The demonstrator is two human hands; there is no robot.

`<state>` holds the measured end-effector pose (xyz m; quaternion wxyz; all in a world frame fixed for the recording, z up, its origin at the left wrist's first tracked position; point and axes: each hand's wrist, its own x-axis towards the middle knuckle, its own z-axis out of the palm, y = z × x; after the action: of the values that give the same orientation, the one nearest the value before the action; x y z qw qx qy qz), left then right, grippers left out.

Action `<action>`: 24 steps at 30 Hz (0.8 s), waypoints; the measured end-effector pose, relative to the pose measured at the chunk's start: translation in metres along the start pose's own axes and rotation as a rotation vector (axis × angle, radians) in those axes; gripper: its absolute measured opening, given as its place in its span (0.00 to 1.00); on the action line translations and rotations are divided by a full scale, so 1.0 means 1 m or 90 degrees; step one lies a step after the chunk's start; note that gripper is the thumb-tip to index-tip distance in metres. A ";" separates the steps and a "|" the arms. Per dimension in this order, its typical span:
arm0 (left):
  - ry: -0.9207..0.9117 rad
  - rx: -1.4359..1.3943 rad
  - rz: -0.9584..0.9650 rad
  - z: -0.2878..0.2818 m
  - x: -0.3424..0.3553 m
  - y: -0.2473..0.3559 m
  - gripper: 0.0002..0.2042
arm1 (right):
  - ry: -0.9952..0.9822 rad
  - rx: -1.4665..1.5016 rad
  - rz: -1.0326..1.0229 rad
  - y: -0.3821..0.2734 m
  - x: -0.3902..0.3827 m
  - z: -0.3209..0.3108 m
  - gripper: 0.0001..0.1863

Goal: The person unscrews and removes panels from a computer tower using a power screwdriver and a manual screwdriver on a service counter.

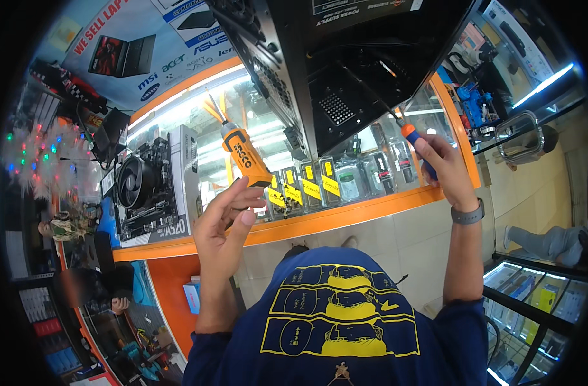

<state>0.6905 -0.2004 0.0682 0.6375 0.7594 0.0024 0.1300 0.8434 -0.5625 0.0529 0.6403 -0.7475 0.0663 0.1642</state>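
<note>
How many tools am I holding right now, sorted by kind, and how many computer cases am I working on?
Orange electric screwdrivers: 1, in the left hand
Hand screwdrivers: 1, in the right hand
Black computer cases: 1
Total: 3

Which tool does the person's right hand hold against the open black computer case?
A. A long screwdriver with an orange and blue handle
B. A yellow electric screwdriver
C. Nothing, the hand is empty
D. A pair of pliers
A: the right hand grips a long screwdriver with an orange and blue handle, its thin shaft reaching into the computer case; the yellow electric screwdriver is at the left hand.
</note>
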 end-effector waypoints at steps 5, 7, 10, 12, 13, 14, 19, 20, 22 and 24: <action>0.016 0.100 -0.026 -0.014 -0.002 -0.012 0.18 | -0.046 -0.041 -0.012 0.006 0.015 -0.019 0.20; -0.032 0.197 -0.036 -0.016 -0.003 -0.008 0.17 | -0.102 0.037 0.099 -0.010 0.012 -0.018 0.18; -0.092 0.236 -0.082 -0.018 -0.006 -0.008 0.16 | -0.034 0.037 0.059 -0.006 0.011 -0.013 0.22; -0.103 0.247 -0.082 -0.018 -0.008 -0.009 0.16 | -0.038 -0.015 0.030 -0.004 0.015 -0.014 0.23; -0.116 0.257 -0.079 -0.017 -0.009 -0.009 0.16 | -0.039 -0.067 -0.001 -0.003 0.017 -0.016 0.23; -0.116 0.256 -0.080 -0.017 -0.008 -0.009 0.16 | -0.039 -0.068 0.000 -0.003 0.020 -0.020 0.23; -0.126 0.349 -0.047 -0.013 -0.010 -0.010 0.16 | -0.082 0.054 0.089 -0.008 0.021 -0.023 0.21; -0.126 0.351 -0.049 -0.013 -0.011 -0.011 0.16 | -0.083 0.054 0.090 -0.007 0.021 -0.022 0.21; -0.137 0.399 -0.006 -0.014 -0.010 -0.012 0.16 | -0.053 -0.038 0.026 -0.004 0.022 -0.021 0.23; -0.144 0.421 -0.009 -0.011 -0.010 -0.013 0.15 | -0.088 -0.008 0.042 -0.003 0.025 -0.028 0.22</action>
<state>0.6807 -0.1890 0.0549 0.3540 0.9344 -0.0210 0.0332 0.8724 -0.5862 0.0507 0.6329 -0.7356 0.0459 0.2370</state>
